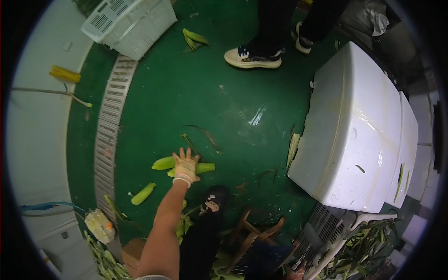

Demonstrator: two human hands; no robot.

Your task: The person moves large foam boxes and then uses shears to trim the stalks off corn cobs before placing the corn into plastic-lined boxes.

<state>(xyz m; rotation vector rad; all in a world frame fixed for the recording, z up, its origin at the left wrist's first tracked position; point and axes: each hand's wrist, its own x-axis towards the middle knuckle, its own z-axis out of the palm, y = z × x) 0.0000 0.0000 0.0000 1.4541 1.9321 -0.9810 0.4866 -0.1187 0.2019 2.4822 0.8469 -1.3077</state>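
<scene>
Two long, pale-green corn cobs lay crosswise beneath the left hand, fingers splayed, closed around neither; the farther right hand had an unclear grip.

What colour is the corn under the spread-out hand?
The corn under the left hand is light yellowish green; the head view shows it best.

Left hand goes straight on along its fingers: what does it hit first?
Left hand: likely the thin, dull-green strip of plant debris on the smooth green floor, just past the fingertips. Its height above the floor is unclear from this one view, so it might pass over.
</scene>
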